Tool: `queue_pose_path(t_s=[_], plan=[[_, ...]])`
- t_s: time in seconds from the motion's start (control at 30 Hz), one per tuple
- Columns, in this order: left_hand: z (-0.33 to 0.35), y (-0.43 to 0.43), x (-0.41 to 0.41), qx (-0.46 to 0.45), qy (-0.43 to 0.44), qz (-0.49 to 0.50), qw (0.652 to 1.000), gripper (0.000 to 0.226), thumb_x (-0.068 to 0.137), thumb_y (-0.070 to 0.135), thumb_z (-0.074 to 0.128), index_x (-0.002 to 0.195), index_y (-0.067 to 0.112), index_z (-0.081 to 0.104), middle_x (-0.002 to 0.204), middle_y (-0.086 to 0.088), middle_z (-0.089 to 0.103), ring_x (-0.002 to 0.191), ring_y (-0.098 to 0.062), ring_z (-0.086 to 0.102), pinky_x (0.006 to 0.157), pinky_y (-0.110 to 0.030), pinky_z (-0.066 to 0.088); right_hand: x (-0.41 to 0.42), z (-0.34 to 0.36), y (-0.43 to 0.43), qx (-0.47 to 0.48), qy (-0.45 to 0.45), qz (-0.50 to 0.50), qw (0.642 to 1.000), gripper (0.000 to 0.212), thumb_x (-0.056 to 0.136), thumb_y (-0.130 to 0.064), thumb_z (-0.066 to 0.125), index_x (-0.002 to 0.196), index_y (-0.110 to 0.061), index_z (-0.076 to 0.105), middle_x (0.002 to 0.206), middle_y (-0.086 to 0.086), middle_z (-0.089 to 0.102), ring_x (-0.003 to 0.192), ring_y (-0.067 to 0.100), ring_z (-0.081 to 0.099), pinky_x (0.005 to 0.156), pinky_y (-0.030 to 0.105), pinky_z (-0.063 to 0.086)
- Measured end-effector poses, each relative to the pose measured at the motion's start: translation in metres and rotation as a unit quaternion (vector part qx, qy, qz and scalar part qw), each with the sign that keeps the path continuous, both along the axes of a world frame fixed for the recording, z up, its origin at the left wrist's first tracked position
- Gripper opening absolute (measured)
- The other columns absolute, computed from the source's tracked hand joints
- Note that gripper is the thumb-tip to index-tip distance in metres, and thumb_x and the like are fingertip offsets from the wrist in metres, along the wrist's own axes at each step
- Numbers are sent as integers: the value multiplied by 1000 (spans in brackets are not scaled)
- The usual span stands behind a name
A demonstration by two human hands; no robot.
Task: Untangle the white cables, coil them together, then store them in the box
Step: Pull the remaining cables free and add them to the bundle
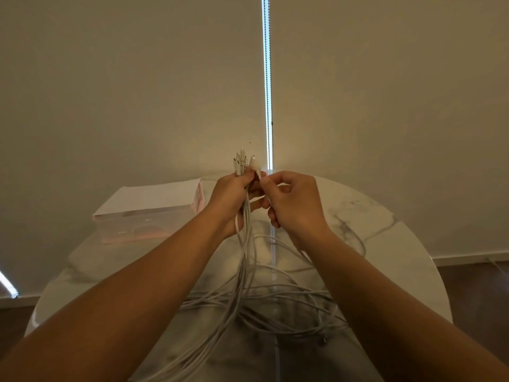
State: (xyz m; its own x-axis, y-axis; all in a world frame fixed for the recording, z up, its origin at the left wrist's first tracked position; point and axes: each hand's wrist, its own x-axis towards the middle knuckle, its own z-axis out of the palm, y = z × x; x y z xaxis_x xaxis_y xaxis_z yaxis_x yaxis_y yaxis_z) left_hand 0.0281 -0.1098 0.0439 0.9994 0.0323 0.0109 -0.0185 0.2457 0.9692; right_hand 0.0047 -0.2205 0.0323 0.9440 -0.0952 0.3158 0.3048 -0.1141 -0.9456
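While the left hand (232, 201) grips the white cables (245, 274) upright, the right hand (294, 201) pinches one beside it.

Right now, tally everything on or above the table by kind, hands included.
Hands: 2, the left hand gripping the plug ends, the right hand pinching one cable
White cable bundle: 1, too tangled to count single cables
Box: 1
Marble table: 1
Total: 5
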Motion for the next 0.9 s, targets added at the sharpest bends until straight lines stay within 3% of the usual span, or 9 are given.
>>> queue_pose_path(t_s=[0.17, 0.27, 0.37, 0.5, 0.57, 0.63, 0.67, 0.77, 0.9], plan=[[-4, -1, -2, -100, 26, -74, 992, 35, 105, 24, 35, 104, 3, 63, 99, -15, 74, 88, -24, 72, 68, -31, 56, 2, -13, 14, -12, -35, -111, 993, 18, 92, -23, 66, 77, -20, 77, 63, -3, 70, 56, 12, 65, 65, 34, 59], [-7, 0, 1, -111, 26, -92, 989, 38, 105, 31, 36, 105, 3, 62, 106, -17, 72, 93, -26, 71, 84, -37, 56, 2, -14, 19, 3, -37, -138, 990, 18, 91, -23, 67, 77, -17, 77, 62, -2, 69, 55, 13, 65, 64, 32, 59], [-8, 0, 2, -76, 17, -71, 994, 32, 104, 31, 40, 100, 5, 58, 104, -18, 73, 89, -27, 71, 102, -47, 42, -1, -16, 23, -29, -42, -122, 991, 27, 93, -27, 65, 67, -22, 71, 56, -6, 67, 53, 8, 65, 63, 26, 56], [1, 5, 5, -76, -2, -8, 997, 30, 104, 31, 41, 91, 9, 57, 77, -7, 73, 79, -20, 73, 82, -39, 55, -12, -28, 15, -156, -3, -40, 987, 34, 96, -37, 57, 73, -16, 70, 61, -1, 68, 56, 14, 64, 64, 38, 57], [11, 11, 10, -88, -14, 24, 996, 31, 104, 31, 41, 86, 11, 57, 58, 0, 60, 61, -15, 67, 66, -32, 59, -19, -30, 13, -211, 0, -7, 978, 29, 96, -42, 56, 91, -16, 66, 74, -6, 67, 66, 10, 62, 64, 32, 51], [23, 13, 14, -88, -21, 31, 995, 31, 104, 33, 42, 84, 13, 55, 52, 4, 48, 46, -10, 52, 49, -25, 51, -22, -27, 16, -251, 1, 37, 967, 37, 94, -48, 55, 106, -13, 60, 92, -3, 65, 81, 13, 60, 69, 30, 48], [29, 12, 15, -79, -22, 26, 996, 30, 104, 33, 42, 83, 14, 54, 51, 5, 44, 43, -8, 45, 43, -22, 44, -21, -24, 19, -258, 7, 73, 963, 40, 94, -47, 56, 103, -9, 61, 94, 3, 66, 83, 18, 61, 70, 33, 49], [45, 9, 18, -23, -22, 2, 999, 29, 104, 31, 42, 80, 15, 49, 51, 6, 36, 40, -6, 31, 36, -17, 27, -18, -17, 25, -165, 50, 175, 969, 38, 90, -39, 63, 86, -1, 63, 81, 12, 65, 73, 23, 61, 74, 39, 51], [57, 14, 23, -25, 20, -20, 999, 33, 105, 28, 39, 76, 14, 45, 48, 6, 32, 39, -4, 25, 33, -16, 20, -17, -11, 29, -36, 101, 238, 965, 16, 92, -21, 65, 92, -6, 68, 87, 15, 73, 84, 28, 71, 81, 40, 56]])
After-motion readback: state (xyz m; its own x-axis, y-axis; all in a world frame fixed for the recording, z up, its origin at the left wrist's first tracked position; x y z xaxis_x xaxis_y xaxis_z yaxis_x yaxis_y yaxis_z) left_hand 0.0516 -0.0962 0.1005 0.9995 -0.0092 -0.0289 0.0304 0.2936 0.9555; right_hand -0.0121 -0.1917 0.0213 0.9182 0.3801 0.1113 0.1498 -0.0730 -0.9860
